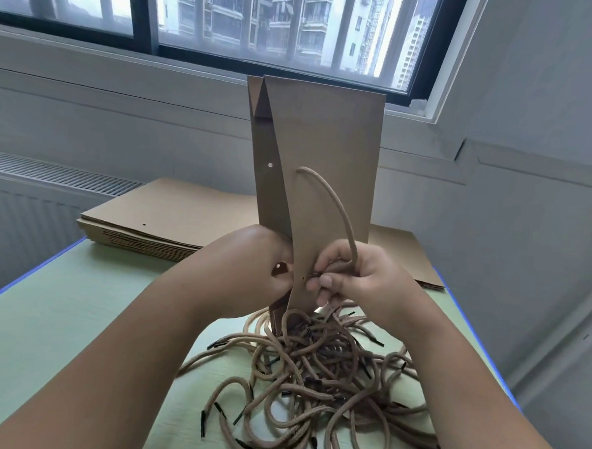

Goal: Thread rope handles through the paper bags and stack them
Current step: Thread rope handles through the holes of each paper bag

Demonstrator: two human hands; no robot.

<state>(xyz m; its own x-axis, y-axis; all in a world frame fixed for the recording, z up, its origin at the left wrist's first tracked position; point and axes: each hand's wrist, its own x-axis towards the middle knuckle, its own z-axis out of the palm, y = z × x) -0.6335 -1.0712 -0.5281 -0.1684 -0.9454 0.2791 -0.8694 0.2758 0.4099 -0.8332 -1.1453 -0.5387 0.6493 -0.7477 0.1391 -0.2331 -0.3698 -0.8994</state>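
Note:
A brown paper bag (329, 150) stands on end above the table, its two panels spread apart. My left hand (251, 266) grips the bag's near edge from the left, its fingers hidden between the panels. A tan rope handle (336, 206) comes out of an upper hole in the right panel and curves down to my right hand (350, 278). That hand pinches the rope's black tip right at a lower hole in the same panel. The left panel shows open holes.
A tangled pile of tan ropes with black tips (317, 380) lies on the green table (60, 315) below my hands. A stack of flat brown bags (158, 217) sits at the back left, more flat bags (406, 250) at the back right. Wall and window lie beyond.

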